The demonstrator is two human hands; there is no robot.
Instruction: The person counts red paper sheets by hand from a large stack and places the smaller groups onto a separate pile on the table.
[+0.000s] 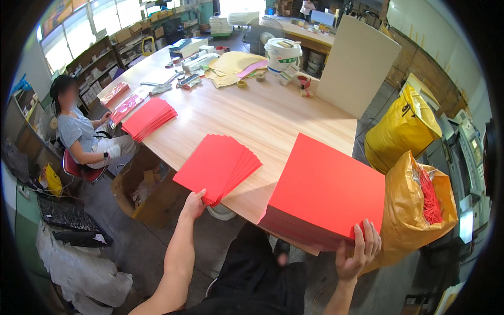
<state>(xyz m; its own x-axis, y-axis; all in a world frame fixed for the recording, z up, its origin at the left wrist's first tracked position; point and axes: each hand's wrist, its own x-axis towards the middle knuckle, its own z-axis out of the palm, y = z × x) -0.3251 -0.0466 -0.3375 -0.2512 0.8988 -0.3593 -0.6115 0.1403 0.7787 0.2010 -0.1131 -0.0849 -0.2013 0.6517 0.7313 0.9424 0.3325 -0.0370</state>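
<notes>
A fanned pile of red paper sheets (212,163) lies at the table's near edge. My left hand (195,205) pinches its near corner, thumb on top and the other fingers mostly hidden. To the right stands a tall, squared stack of red sheets (328,189). My right hand (359,251) is closed round that stack's near right corner, fingertips over the top edge and thumb against the side. Farther left on the wooden table (252,118) rests another fanned red pile (149,118).
A seated person (81,126) is at the table's left side near red packets (126,107). A white bucket (283,55), brown paper (231,65) and tape rolls lie toward the back. An upright board (357,65), a yellow bag (401,131) and an orange sack (409,231) stand right.
</notes>
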